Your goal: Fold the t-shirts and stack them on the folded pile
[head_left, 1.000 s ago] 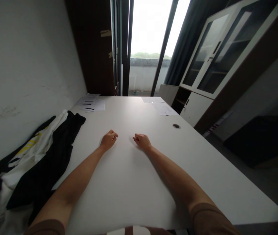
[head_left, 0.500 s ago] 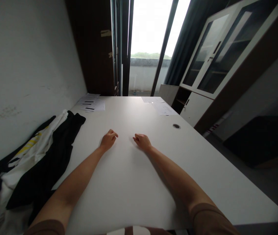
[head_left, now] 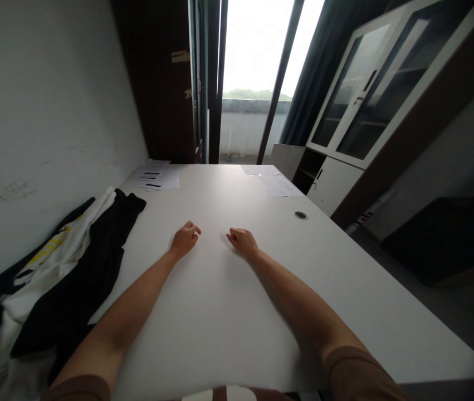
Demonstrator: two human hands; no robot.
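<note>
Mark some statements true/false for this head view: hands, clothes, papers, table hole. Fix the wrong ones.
1. Clothes lie on the left side of the table. True.
2. The left hand grips a black garment. False: no held object shows in it, and it is apart from the clothes.
3. The round hole is right of the right hand. True.
4. The hands are clasped together. False: a gap separates them.
5. Papers lie toward the table's far end. True.
</note>
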